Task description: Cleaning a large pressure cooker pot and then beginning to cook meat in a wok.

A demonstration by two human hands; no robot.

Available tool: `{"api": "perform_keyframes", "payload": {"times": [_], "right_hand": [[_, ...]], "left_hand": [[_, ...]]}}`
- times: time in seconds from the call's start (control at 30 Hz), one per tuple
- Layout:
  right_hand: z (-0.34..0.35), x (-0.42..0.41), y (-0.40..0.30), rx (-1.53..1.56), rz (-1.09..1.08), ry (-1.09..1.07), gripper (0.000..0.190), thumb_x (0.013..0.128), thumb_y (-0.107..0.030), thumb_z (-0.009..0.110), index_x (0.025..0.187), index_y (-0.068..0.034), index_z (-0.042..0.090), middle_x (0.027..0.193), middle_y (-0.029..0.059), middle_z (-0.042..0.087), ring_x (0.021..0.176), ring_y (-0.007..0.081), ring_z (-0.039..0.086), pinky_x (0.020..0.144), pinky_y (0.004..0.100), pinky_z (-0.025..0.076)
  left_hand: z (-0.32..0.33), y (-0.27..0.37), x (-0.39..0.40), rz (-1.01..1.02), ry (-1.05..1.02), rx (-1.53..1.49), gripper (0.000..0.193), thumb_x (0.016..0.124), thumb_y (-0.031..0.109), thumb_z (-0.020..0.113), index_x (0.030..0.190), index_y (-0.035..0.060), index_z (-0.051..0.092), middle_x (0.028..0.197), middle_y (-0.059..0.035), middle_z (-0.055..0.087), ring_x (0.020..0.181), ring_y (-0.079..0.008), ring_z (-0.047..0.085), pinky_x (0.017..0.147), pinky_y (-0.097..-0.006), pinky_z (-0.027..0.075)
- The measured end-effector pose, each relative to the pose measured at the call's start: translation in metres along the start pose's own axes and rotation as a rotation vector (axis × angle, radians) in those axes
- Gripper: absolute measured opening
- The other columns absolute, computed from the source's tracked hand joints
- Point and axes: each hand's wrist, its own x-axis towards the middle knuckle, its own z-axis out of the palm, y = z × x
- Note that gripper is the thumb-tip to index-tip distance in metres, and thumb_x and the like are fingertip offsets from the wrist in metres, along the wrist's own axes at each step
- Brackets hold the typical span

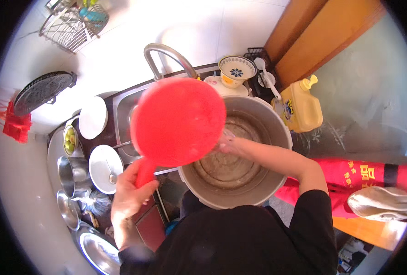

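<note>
My left hand point(134, 189) grips the handle of a red plastic water ladle point(179, 120). The ladle's round part hangs over the sink edge and the left side of a large grey metal pot point(275, 137). My right hand point(227, 142) reaches over the pot's right rim, and its fingers are blurred and partly hidden by the ladle. Whether it holds anything cannot be made out. Brownish residue or cloudy liquid marks the pot's bottom. Behind the ladle lies a stainless-steel sink point(122, 110) with a curved faucet point(169, 50).
Patterned bowls point(237, 70) stand behind the pot, beside a yellow detergent jug point(301, 106). White bowls point(93, 118), a steel pot point(73, 175) and steel basins point(100, 254) crowd the left counter. A wire basket point(73, 29) hangs on the wall.
</note>
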Motion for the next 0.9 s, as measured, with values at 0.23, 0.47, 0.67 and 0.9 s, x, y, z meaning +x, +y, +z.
{"api": "perform_keyframes", "payload": {"times": [0.23, 0.47, 0.67, 0.9], "right_hand": [[-0.015, -0.015, 0.009, -0.336, 0.029, -0.022, 0.018, 0.087, -0.020, 0.058, 0.097, -0.005, 0.061, 0.081, 0.0029, 0.062, 0.073, 0.0121, 0.059, 0.057, 0.0247, 0.047], [-0.050, -0.042, 0.006, -0.611, 0.044, -0.059, 0.018, 0.085, -0.016, 0.060, 0.099, -0.005, 0.061, 0.082, 0.0023, 0.060, 0.076, 0.0123, 0.059, 0.059, 0.0245, 0.048], [-0.073, -0.065, 0.016, -0.804, -0.018, -0.071, 0.020, 0.084, -0.014, 0.062, 0.101, -0.004, 0.061, 0.083, 0.0019, 0.058, 0.079, 0.0125, 0.058, 0.060, 0.0244, 0.048], [-0.039, -0.029, 0.012, -0.943, -0.144, -0.015, 0.022, 0.082, -0.010, 0.064, 0.104, -0.004, 0.061, 0.084, 0.0014, 0.056, 0.082, 0.0127, 0.057, 0.062, 0.0242, 0.049]], "left_hand": [[0.050, -0.014, 0.029, 0.402, -0.002, 0.465, 0.051, 0.077, 0.007, 0.063, 0.124, -0.0002, 0.047, 0.098, -0.0229, 0.062, 0.082, -0.0407, 0.063, 0.067, -0.0430, 0.053], [0.061, -0.038, 0.050, 0.919, 0.161, 1.093, 0.058, 0.068, 0.009, 0.061, 0.124, -0.0032, 0.052, 0.077, -0.0055, 0.050, 0.062, -0.0183, 0.056, 0.051, -0.0290, 0.047], [0.034, -0.038, 0.062, 1.198, 0.224, 1.328, 0.052, 0.072, 0.013, 0.060, 0.123, 0.0041, 0.056, 0.072, -0.0015, 0.044, 0.058, -0.0128, 0.047, 0.051, -0.0226, 0.040], [-0.004, -0.082, 0.089, 1.157, 0.541, 0.737, 0.055, 0.071, 0.003, 0.068, 0.125, 0.0025, 0.054, 0.073, -0.0039, 0.050, 0.055, -0.0154, 0.049, 0.048, -0.0288, 0.043]]}}
